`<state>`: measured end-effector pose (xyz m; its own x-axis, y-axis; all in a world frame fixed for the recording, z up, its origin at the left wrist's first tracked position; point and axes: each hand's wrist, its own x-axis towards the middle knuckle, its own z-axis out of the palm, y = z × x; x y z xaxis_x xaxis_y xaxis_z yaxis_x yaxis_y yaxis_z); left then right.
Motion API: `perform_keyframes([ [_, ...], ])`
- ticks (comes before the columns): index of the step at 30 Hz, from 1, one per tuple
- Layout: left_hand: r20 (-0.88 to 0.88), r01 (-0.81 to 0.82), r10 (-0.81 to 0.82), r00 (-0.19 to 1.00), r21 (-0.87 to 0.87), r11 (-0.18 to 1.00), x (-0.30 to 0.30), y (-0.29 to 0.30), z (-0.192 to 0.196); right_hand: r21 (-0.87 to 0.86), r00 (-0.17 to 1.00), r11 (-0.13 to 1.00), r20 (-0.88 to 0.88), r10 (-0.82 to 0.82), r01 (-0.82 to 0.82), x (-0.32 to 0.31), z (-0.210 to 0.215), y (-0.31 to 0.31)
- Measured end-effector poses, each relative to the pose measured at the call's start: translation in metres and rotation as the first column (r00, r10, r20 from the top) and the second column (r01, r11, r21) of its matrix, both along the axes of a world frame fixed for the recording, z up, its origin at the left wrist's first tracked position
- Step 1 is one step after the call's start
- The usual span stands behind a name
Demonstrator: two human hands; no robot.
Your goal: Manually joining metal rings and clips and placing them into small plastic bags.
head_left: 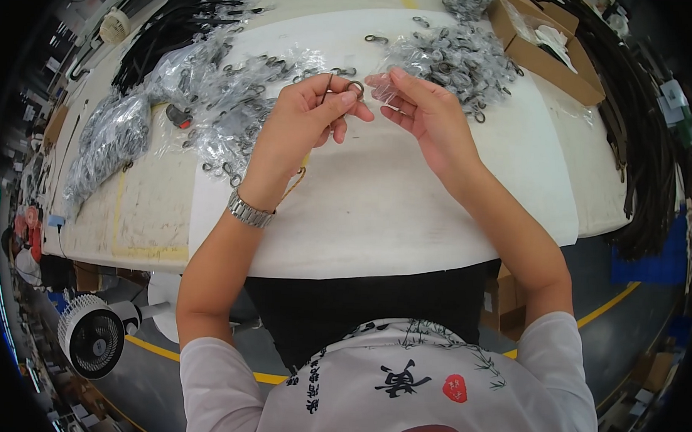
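Far left, floor: small white round fan (92,341) standing below the table edge, beside a yellow floor line.
Table: white cloth-covered work table (377,210); a yellow taped outline marks its left part.
Left of table: grey heap of metal clasps in clear plastic bags (110,140), bulging and crinkled; a second loose spread of bagged metal clasps (227,103) lies just beside it, reaching up to the left hand.
Table back, left: bundle of black straps (177,23) laid across the far corner.
Left wrist: silver metal link watch (250,210).
Left hand: left hand (300,121) raised just over the table, fingers curled in. Thumb and forefinger pinch a small dark metal ring clasp (355,87); a thin metal part stands upright between the fingers. Other fingers are folded loosely under.
Clasp position: held in the air between the two hands, above the cloth, near the table's far middle.
Right hand: right hand (427,115) close to the left, fingertips nearly meeting it. Thumb and forefinger closed on a small clear plastic bag (381,90), just beside the ring clasp; remaining fingers half-spread beneath.
Behind right hand: pile of loose grey metal clasps (453,58) on the cloth.
Back right: open brown cardboard box (546,55) with clear plastic inside.
Far right: dark straps (650,152) hanging over the table edge.
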<state>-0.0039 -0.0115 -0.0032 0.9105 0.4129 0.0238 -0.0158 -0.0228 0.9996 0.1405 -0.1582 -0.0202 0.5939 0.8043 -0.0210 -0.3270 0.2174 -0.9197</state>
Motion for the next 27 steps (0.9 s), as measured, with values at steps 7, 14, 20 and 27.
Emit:
perform_keyframes([
  [7, 0.101, -0.114, 0.095, 0.990, 0.206, 0.972, -0.0003, 0.0011, -0.0039, 0.023, 0.998, 0.999, -0.052, 0.031, -0.030, 0.0026, -0.0031, -0.0010],
  [14, 0.051, -0.142, 0.143, 0.988, -0.024, 0.990, -0.0026, -0.0025, 0.0010, 0.000, 0.995, 1.000, -0.091, 0.029, -0.029, 0.0002, -0.0017, -0.0002],
  [20, 0.100, -0.196, 0.207, 0.973, -0.108, 0.975, 0.0015, -0.0023, -0.0045, 0.005, 0.995, 0.998, -0.084, 0.059, -0.059, -0.0018, -0.0024, -0.0004],
  [27, 0.114, -0.207, 0.233, 0.966, -0.206, 0.956, 0.0005, -0.0083, -0.0004, 0.013, 0.993, 0.998, -0.108, 0.055, -0.053, -0.0038, -0.0044, 0.0015],
])
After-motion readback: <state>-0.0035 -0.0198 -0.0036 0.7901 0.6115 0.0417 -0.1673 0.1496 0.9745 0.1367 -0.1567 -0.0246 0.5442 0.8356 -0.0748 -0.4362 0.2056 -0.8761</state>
